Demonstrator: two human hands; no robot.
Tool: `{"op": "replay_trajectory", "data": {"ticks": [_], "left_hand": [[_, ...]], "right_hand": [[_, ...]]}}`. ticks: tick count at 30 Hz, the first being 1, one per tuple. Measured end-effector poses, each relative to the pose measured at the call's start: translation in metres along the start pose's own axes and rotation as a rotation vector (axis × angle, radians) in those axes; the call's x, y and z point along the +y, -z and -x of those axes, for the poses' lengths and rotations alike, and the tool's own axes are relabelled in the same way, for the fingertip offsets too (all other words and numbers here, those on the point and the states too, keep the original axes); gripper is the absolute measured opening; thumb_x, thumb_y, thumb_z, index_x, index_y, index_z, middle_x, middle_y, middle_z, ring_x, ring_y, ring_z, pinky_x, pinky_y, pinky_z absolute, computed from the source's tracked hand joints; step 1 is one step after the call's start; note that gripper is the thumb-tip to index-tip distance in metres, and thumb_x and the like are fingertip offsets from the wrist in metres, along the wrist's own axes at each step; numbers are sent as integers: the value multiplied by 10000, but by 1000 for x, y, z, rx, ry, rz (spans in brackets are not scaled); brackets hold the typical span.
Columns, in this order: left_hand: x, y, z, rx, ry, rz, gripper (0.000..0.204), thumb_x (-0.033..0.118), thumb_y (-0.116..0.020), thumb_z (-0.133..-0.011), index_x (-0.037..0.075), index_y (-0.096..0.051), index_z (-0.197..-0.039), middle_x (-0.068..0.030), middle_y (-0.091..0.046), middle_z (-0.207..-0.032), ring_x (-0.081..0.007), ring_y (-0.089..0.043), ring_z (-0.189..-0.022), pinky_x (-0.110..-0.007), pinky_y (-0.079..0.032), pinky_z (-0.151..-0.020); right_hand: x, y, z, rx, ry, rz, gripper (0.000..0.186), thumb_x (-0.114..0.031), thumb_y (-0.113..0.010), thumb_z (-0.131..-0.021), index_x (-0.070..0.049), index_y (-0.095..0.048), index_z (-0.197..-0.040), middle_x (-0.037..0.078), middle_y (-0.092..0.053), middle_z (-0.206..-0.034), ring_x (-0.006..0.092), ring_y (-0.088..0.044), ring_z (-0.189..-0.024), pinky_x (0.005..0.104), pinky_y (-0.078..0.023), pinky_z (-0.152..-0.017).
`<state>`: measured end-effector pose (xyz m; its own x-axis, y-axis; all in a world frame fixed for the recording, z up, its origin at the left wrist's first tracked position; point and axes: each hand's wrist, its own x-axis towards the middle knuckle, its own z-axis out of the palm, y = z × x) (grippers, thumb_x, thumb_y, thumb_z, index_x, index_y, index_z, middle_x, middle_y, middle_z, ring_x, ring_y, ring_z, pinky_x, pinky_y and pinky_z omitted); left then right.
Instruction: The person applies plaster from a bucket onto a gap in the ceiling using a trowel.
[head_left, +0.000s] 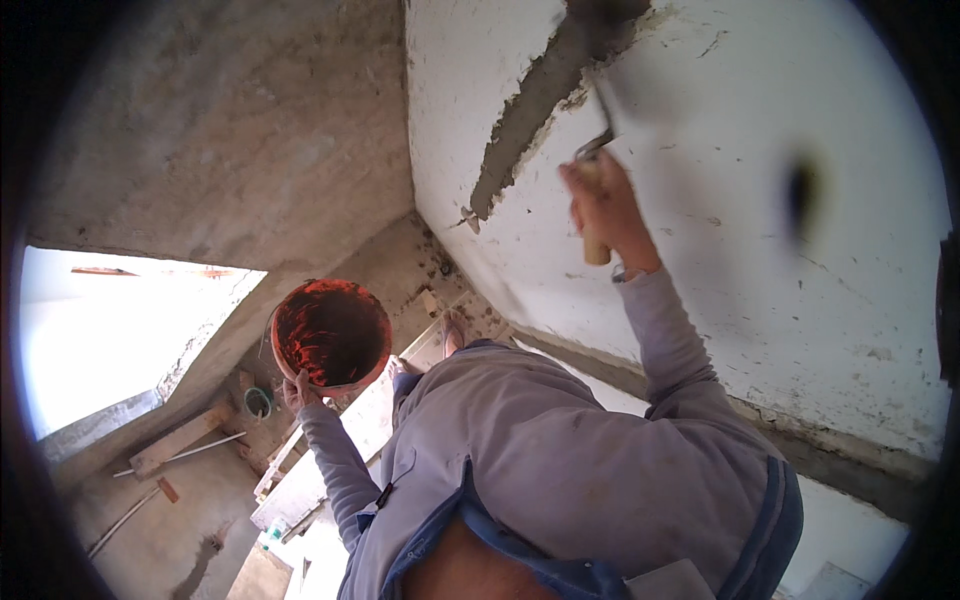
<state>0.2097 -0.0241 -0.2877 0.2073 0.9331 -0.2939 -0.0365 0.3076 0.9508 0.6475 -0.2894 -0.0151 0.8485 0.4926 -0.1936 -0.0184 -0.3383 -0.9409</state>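
My right hand (612, 210) is closed round the wooden handle of a trowel (596, 245). The trowel's bent metal neck (597, 143) rises toward a strip of grey mortar (535, 105) on the white wall; its blade is blurred against the wall, so I cannot tell whether it touches the mortar. On the left, my left hand (298, 392) grips the near rim of an orange-red bucket (283, 325). The bucket is tilted so its mouth faces me, and dark mortar smears its inside.
A bare plaster wall (250, 130) meets the white wall (760, 200) at a corner. Bright light fills an opening (110, 330) on the left. Below lie a plank (183, 438), a small green container (257, 402) and sticks. My foot (453, 330) stands near rubble on a raised board.
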Motion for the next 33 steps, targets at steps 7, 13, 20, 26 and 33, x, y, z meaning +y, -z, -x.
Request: {"op": "replay_trajectory", "data": {"ticks": [7, 13, 20, 26, 33], "left_hand": [[-13, -13, -21, -65, 32, -71, 105, 142, -632, -793, 79, -553, -823, 0, -575, -687, -71, -468, -459, -218, -357, -396], [13, -40, -17, -106, 81, -46, 119, 149, -641, -775, 87, -546, -812, 24, -529, -621, -62, -415, -422, -223, -332, -374], [-26, -15, -33, -115, 48, -32, 135, 138, -654, -764, 101, -524, -768, 39, -498, -596, -52, -387, -424, -216, -298, -377], [-25, -10, -30, -149, 14, -71, 118, 128, -647, -764, 93, -536, -784, 45, -500, -636, -54, -392, -457, -215, -297, -412], [7, -35, -8, -177, 102, -79, 117, 116, -637, -765, 73, -532, -797, 21, -519, -635, -79, -438, -437, -226, -351, -395]], "right_hand": [[23, 8, -16, -76, -144, -72, 243, -220, -623, -822, -45, -455, -834, 20, -478, -633, 100, -455, -399, 275, -388, -339], [-64, 30, 12, 99, 143, 57, 163, -195, -574, -848, -60, -482, -859, 8, -478, -642, 77, -452, -404, 239, -366, -336], [5, -13, -6, -134, -97, 84, 278, -309, -588, -846, -64, -464, -884, 5, -458, -621, 85, -444, -408, 257, -375, -331], [44, -8, -26, -50, -240, 29, 266, -263, -600, -842, -58, -430, -839, 15, -464, -636, 91, -455, -428, 262, -387, -345], [47, -17, -9, 126, 177, 191, 250, -249, -580, -874, -50, -430, -847, 4, -451, -587, 82, -432, -382, 251, -362, -327]]}}
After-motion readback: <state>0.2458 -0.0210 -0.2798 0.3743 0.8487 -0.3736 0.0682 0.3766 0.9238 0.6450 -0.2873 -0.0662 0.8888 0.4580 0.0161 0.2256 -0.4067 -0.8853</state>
